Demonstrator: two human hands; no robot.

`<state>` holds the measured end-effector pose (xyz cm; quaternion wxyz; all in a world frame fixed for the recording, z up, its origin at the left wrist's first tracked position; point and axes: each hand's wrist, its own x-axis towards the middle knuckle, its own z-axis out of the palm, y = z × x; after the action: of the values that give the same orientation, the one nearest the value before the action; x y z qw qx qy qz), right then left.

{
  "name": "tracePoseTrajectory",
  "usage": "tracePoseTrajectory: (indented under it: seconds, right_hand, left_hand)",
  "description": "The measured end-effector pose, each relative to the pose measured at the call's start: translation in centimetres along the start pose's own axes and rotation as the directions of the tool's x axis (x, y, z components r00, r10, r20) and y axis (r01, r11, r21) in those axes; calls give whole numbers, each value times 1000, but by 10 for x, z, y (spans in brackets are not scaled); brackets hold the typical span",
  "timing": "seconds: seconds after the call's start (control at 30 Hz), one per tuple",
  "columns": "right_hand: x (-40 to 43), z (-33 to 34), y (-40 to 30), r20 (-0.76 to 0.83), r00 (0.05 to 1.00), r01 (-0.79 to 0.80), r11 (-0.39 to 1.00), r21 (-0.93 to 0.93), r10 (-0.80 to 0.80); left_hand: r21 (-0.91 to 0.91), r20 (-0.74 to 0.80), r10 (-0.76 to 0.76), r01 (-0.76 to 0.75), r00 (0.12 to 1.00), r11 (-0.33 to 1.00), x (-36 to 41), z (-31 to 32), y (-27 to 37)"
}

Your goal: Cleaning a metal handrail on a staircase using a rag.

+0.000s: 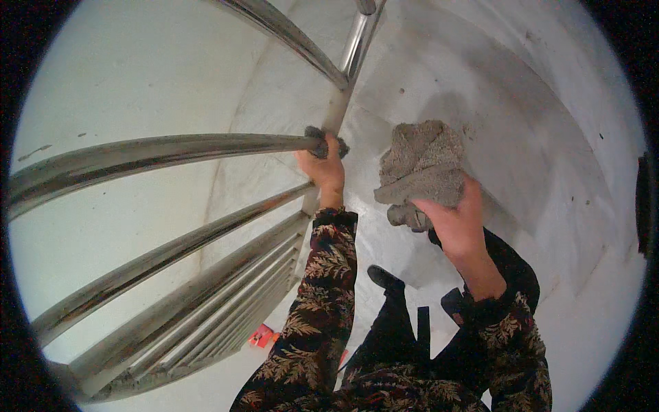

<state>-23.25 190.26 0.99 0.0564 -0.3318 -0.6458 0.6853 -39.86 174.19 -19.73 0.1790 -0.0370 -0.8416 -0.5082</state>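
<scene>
My left hand [325,167] is wrapped around the end of a shiny metal rail [170,147], close to an upright post [338,105]. A dark grey cloth [322,142] is pressed between its fingers and the rail. To the right, my right hand [455,211] holds a bunched grey-brown cloth [425,154] by its lower edge, in the air over the pale floor. The thumb lies on the near side; the other fingers are mostly hidden behind the cloth.
Several more metal bars [195,247] run below the held rail on the left. Another rail [288,33] meets the post higher up. A red and orange item [261,336] lies beyond the lower bars. My dark shoe [386,278] stands on the pale, marked floor [515,154].
</scene>
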Motion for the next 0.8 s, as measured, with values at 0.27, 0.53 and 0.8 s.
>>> tracePoseTrajectory:
  seconds: [0.27,0.53,0.8]
  right_hand:
    - [1,-17,34,-15,999,54,973,223,-52]
    - [2,-19,31,-115,986,148,938,313,-118]
    - [12,-18,38,-46,976,216,921,323,-213]
  left_hand:
    - [-250,271,-264,333,926,909,-4,-28,38]
    - [-223,-47,91,-99,995,970,5,-110,184]
    - [206,309,735,-797,604,569,47,-130,340]
